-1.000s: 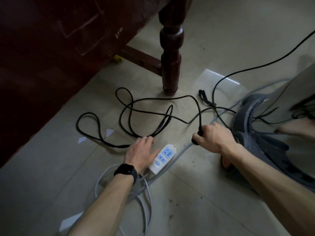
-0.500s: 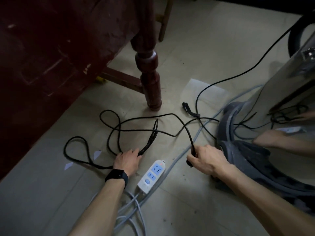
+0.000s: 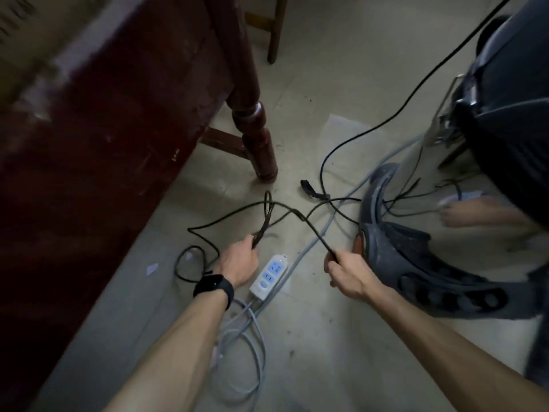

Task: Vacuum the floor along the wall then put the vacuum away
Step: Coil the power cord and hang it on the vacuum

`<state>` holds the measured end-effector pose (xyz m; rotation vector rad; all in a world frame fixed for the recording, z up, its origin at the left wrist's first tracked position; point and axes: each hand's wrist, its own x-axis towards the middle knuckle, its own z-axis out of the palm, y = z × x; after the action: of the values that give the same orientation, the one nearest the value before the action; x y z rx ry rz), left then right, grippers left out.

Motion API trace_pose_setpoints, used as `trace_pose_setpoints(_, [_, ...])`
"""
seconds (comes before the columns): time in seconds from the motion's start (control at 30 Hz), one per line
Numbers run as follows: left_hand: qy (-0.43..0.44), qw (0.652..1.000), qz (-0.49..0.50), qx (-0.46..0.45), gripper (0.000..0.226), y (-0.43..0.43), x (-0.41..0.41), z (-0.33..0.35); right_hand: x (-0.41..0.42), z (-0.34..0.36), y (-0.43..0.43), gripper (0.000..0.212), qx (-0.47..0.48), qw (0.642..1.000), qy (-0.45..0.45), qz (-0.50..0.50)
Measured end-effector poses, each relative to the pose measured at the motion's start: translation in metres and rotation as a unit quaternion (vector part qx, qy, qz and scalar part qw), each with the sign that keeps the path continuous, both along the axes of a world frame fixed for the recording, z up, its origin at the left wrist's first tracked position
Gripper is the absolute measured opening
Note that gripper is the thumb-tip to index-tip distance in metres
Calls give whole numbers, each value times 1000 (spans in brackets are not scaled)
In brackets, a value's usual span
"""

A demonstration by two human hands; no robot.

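A long black power cord [image 3: 285,207] lies in loops on the pale floor. My left hand [image 3: 237,263], with a black watch on the wrist, grips a folded loop of that cord and holds it off the floor. My right hand [image 3: 347,270] grips the cord near its plug end. Between both hands the cord runs up to a crossing point. The vacuum's dark body and steel drum [image 3: 505,120] stand at the right, above a grey curved base [image 3: 416,263].
A white power strip [image 3: 269,276] with a grey cable [image 3: 246,346] lies between my hands. A dark red wooden bed frame [image 3: 104,144] and its turned leg [image 3: 258,138] stand at the left. Another person's foot [image 3: 475,212] shows at the right.
My left hand took hold of the cord loop and lifted it. The cord's loops have been drawn in toward me and the camera has risen, showing more of the vacuum.
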<state>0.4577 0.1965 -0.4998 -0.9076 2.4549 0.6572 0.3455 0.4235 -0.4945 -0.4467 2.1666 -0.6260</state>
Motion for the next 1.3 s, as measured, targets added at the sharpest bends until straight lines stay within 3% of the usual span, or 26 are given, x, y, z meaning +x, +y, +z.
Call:
trace_pose_setpoints(0.13, [29,989,98,109,25,28,3,105,40,91,16,25,-53,994,-27,-92])
trace_pose_setpoints(0.3, [44,908,272,317,15,76,-2,234,95,201,40,38,-18,999,-12,45])
trace_pose_setpoints(0.4, [10,891,291,347,14,99,1,290,122,266,57,22,-17,997,9,78])
trace_pose_setpoints(0.53, [-12,883,319,344,16,121,10,360,147,360,74,26,0,986,16,163])
trace_pose_setpoints(0.67, [-36,907,253,333,19,130,20,435,151,432,91,45,20,980,2,197])
trace_pose_setpoints(0.77, [-45,934,151,320,22,125,19,497,129,471,105,68,-33,994,-101,21])
trace_pose_setpoints(0.87, [-87,939,64,327,22,120,8,569,92,488,113,76,-38,989,-75,-122])
trace_pose_setpoints(1.0, [-96,925,39,365,28,112,4,650,56,502,105,108,-6,989,-118,-88])
trace_pose_setpoints(1.1, [-63,907,80,408,26,99,10,688,57,514,92,117,-57,980,-171,-89])
trace_pose_setpoints(1.17, [-38,885,112,450,30,88,12,703,64,513,84,105,-94,974,-183,-97])
trace_pose_setpoints(1.27, [-8,845,143,516,34,80,13,723,76,536,76,33,-132,976,-147,-89])
trace_pose_setpoints(1.3, [4,835,147,531,34,80,13,730,77,547,78,19,-136,978,-130,-91])
